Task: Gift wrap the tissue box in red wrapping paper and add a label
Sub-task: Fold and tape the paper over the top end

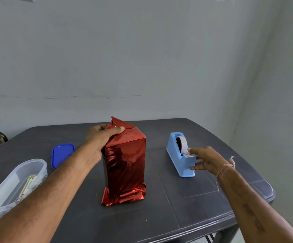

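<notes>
Two hands: both reach out over the dark tabletop (194, 199).
Tissue box (126, 165): covered in shiny red wrapping paper (124, 195), standing on end at mid-tabletop, with the paper crumpled at its base.
Left hand (100, 137): grips the top of the box, thumb pressed on the folded flap.
Right hand (207, 160): fingers stretched to the blue tape dispenser (179, 155), one fingertip touching the tape by the cutter (whether it pinches cannot be told).
Far left: clear oval container (16, 186), with a blue lid (62, 155) lying beyond it.

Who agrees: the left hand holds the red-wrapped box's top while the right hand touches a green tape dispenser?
No: the head view shows a light blue tape dispenser. The left hand holds the red-wrapped box on top; the right hand touches the dispenser.
</notes>
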Demonstrator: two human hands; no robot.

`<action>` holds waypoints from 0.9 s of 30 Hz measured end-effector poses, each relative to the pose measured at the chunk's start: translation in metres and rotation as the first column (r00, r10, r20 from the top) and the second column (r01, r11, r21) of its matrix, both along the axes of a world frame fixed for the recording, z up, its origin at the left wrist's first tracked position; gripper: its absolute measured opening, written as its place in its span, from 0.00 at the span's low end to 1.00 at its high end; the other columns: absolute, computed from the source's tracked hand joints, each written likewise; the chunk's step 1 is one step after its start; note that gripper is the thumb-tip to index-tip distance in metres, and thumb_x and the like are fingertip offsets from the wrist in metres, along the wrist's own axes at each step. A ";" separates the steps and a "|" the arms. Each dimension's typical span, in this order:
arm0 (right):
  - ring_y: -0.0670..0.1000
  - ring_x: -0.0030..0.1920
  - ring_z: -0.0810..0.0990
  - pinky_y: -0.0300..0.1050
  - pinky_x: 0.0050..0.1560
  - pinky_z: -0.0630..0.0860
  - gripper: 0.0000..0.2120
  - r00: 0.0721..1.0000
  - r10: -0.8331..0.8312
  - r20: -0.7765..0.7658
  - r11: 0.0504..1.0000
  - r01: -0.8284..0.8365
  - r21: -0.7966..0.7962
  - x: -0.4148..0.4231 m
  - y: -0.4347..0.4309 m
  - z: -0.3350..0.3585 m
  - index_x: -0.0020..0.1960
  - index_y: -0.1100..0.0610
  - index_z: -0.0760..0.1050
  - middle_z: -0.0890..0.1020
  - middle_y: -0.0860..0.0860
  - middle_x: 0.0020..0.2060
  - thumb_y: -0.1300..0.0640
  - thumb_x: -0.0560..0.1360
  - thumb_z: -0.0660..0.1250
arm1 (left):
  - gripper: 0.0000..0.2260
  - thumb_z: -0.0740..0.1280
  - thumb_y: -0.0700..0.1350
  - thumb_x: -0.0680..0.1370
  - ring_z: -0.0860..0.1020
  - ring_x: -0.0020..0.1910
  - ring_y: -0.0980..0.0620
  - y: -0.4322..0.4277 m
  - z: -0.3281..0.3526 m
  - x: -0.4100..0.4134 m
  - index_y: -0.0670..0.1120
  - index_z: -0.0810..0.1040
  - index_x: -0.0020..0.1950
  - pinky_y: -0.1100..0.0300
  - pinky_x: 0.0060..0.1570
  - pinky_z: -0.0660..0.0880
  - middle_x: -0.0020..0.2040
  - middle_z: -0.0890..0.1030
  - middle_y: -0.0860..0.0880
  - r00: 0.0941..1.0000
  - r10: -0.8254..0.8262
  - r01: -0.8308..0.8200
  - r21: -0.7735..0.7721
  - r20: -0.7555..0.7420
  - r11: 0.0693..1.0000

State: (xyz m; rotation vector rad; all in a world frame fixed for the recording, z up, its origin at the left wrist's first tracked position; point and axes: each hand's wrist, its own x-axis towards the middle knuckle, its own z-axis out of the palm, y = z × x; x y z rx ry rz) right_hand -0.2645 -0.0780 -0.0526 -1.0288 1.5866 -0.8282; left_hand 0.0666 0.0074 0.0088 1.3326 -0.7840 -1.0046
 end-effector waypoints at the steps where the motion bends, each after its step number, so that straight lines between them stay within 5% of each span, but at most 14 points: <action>1: 0.65 0.56 0.82 0.55 0.35 0.85 0.21 1.000 0.006 0.001 1.000 -0.006 0.013 0.000 -0.001 0.001 0.66 0.67 0.74 0.75 0.61 0.62 0.57 0.79 0.73 | 0.22 0.81 0.42 0.68 0.82 0.39 0.50 0.000 0.000 0.000 0.41 0.81 0.60 0.60 0.34 0.75 0.48 0.85 0.45 1.000 -0.002 0.002 0.002 -0.002 1.000; 7: 0.66 0.57 0.82 0.58 0.43 0.84 0.24 1.000 0.000 -0.015 0.999 0.001 0.044 0.003 -0.004 0.001 0.69 0.68 0.72 0.74 0.63 0.68 0.58 0.78 0.73 | 0.24 0.81 0.42 0.69 0.82 0.38 0.51 0.000 0.000 0.000 0.41 0.80 0.62 0.64 0.27 0.75 0.46 0.84 0.47 1.000 -0.014 0.014 0.006 -0.001 1.000; 15: 0.68 0.61 0.78 0.69 0.47 0.82 0.19 0.994 -0.067 0.092 0.997 0.063 0.037 0.006 -0.005 0.001 0.68 0.66 0.75 0.73 0.62 0.66 0.62 0.79 0.70 | 0.23 0.82 0.43 0.68 0.82 0.38 0.52 0.001 -0.001 0.001 0.41 0.81 0.61 0.61 0.32 0.75 0.45 0.84 0.47 1.000 -0.004 0.004 0.000 -0.003 1.000; 20: 0.66 0.61 0.79 0.66 0.45 0.83 0.09 0.983 -0.093 0.159 0.995 0.095 -0.008 0.011 -0.002 -0.002 0.57 0.63 0.78 0.74 0.60 0.64 0.59 0.80 0.70 | 0.24 0.82 0.43 0.68 0.82 0.39 0.51 0.000 0.000 0.001 0.41 0.80 0.62 0.60 0.33 0.75 0.47 0.84 0.46 1.000 -0.009 0.010 0.006 -0.009 1.000; 24: 0.64 0.59 0.81 0.59 0.38 0.85 0.16 0.972 -0.117 0.203 0.988 0.136 -0.078 0.014 0.000 -0.016 0.60 0.65 0.77 0.76 0.61 0.62 0.57 0.78 0.72 | 0.25 0.82 0.43 0.68 0.82 0.40 0.50 0.000 -0.001 0.001 0.41 0.80 0.62 0.60 0.34 0.76 0.47 0.84 0.46 1.000 -0.006 0.006 0.011 -0.011 1.000; 27: 0.64 0.59 0.81 0.58 0.43 0.85 0.12 0.961 -0.129 0.243 0.984 0.155 -0.089 0.014 0.003 -0.022 0.55 0.64 0.78 0.77 0.61 0.61 0.58 0.77 0.73 | 0.25 0.82 0.43 0.67 0.82 0.40 0.50 0.001 0.000 0.002 0.41 0.80 0.62 0.59 0.35 0.76 0.47 0.84 0.46 1.000 -0.004 0.004 0.014 -0.006 1.000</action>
